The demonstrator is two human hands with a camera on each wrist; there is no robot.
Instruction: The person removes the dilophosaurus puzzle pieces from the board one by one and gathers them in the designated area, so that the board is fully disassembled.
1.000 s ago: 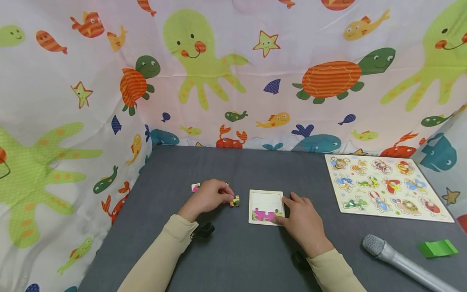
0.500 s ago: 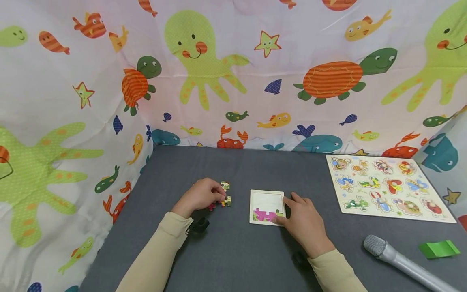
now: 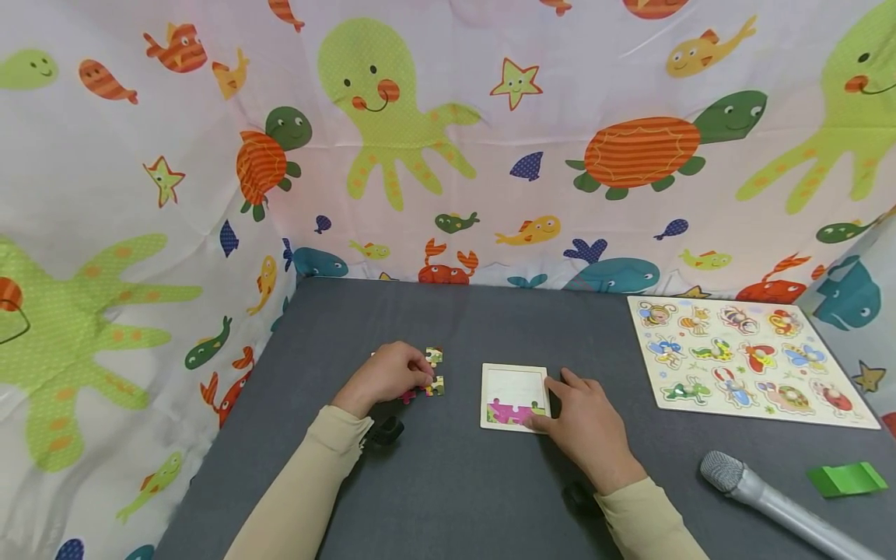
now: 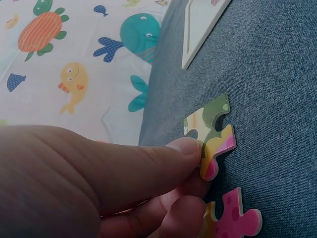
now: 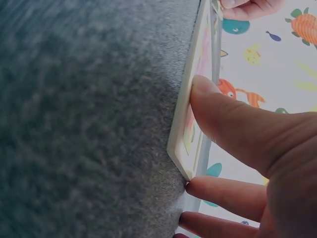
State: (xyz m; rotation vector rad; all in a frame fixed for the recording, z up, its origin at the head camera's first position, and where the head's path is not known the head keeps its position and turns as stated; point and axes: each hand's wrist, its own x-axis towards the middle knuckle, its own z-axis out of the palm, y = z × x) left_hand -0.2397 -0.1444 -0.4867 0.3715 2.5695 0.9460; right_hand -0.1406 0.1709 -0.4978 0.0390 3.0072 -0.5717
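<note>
My left hand (image 3: pixel 386 375) is left of the tray, thumb and fingers pinching a green, yellow and pink jigsaw piece (image 4: pixel 214 119) close over the table. A pink jigsaw piece (image 4: pixel 233 216) lies below those fingertips in the left wrist view. Just beyond them in the head view is another green and cream piece (image 3: pixel 434 355); further pieces are mostly covered by the hand. My right hand (image 3: pixel 589 424) holds the lower right corner of a square wooden puzzle tray (image 3: pixel 514 366), thumb on its near rim, fingers along its right side. Joined pink pieces (image 3: pixel 505 412) fill the tray's near strip.
A large insect puzzle board (image 3: pixel 750 359) lies at the back right. Nearer, to the right, are a grey microphone (image 3: pixel 777 502) and a folded green strip (image 3: pixel 847 479). A curtain with sea animals (image 3: pixel 448 155) rises along the table's back edge and left side.
My left hand has moved left, bringing the green and yellow piece along and uncovering the piece behind it, then has stayed nearly still. My right hand keeps its hold on the tray.
</note>
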